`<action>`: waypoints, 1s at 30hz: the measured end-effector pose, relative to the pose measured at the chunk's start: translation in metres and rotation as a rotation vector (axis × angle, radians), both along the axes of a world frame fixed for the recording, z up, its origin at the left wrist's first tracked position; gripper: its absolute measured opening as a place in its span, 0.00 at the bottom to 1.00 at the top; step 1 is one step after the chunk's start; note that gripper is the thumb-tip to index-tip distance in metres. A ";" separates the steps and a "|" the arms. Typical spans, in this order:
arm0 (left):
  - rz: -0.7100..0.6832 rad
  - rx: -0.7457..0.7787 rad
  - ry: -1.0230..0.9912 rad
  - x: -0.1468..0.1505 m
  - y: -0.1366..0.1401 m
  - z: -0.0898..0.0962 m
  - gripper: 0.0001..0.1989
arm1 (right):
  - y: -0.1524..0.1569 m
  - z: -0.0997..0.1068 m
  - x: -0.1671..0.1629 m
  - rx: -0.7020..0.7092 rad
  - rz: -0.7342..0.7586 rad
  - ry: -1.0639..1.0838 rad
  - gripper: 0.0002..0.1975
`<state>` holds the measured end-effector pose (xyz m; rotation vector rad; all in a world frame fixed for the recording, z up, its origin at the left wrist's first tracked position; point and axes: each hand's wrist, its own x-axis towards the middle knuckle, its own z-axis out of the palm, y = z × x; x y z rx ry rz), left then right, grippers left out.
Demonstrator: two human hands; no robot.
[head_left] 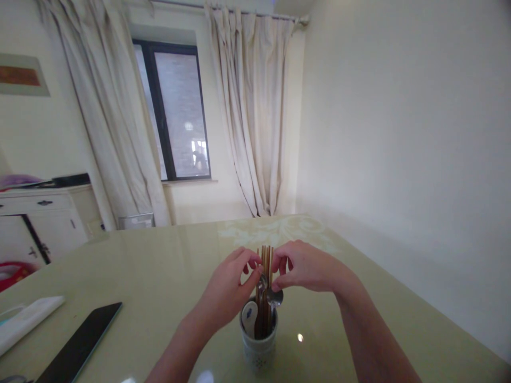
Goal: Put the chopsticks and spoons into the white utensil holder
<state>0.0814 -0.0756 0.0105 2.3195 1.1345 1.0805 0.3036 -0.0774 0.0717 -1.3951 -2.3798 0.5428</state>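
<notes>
A pale patterned ceramic cup (259, 348) stands upright on the table, holding several wooden chopsticks (265, 260), a white ceramic spoon (249, 318) and metal spoons, one a round-bowled metal spoon (274, 297) on the right side. My left hand (233, 284) comes in from the left, thumb and forefinger pinched at the leftmost chopstick, just above another metal spoon (262, 283). From the right, my right hand (305, 267) reaches to the chopsticks with curled fingers, and a gap shows between its thumb and forefinger. Its thumb tip is at the top of the round metal spoon; firm contact is unclear.
The glossy pale green table (167, 282) meets a white wall (407, 159) on the right. At the left lie a dark flat slab (82, 340) and a white long object (30, 322). Beyond are a white cabinet (59, 213), curtains (255, 106) and a window (181, 111).
</notes>
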 end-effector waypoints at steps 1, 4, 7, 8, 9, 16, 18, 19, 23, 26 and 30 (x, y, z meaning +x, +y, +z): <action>-0.030 -0.020 0.057 0.002 0.002 0.005 0.05 | 0.000 -0.001 -0.001 -0.005 -0.001 -0.012 0.13; -0.071 -0.067 0.155 0.004 0.006 0.008 0.05 | 0.001 -0.004 -0.002 -0.014 -0.022 -0.029 0.11; -0.104 -0.105 0.186 0.003 0.008 0.006 0.06 | 0.003 -0.008 -0.004 -0.027 -0.030 -0.043 0.06; -0.117 -0.114 0.181 0.003 0.008 0.006 0.06 | 0.003 -0.009 -0.005 -0.033 -0.021 -0.047 0.04; -0.128 -0.119 0.169 0.002 0.008 0.006 0.06 | 0.004 -0.010 -0.005 -0.038 -0.008 -0.047 0.03; -0.164 -0.142 0.118 -0.002 0.007 0.015 0.06 | 0.004 -0.011 -0.009 -0.056 0.033 -0.031 0.03; -0.165 -0.135 0.113 -0.003 0.007 0.017 0.05 | 0.003 -0.010 -0.010 -0.071 0.034 -0.035 0.03; -0.162 -0.132 0.114 -0.004 0.007 0.018 0.05 | 0.003 -0.010 -0.010 -0.080 0.031 -0.033 0.04; -0.167 -0.162 0.093 -0.009 0.009 0.022 0.06 | 0.002 -0.009 -0.008 -0.117 0.022 0.005 0.05; -0.138 -0.216 0.032 -0.013 0.016 0.021 0.08 | 0.002 -0.008 -0.005 -0.134 0.037 0.077 0.05; -0.010 -0.252 -0.131 -0.016 0.031 0.008 0.13 | 0.004 -0.009 -0.003 -0.059 -0.101 0.091 0.12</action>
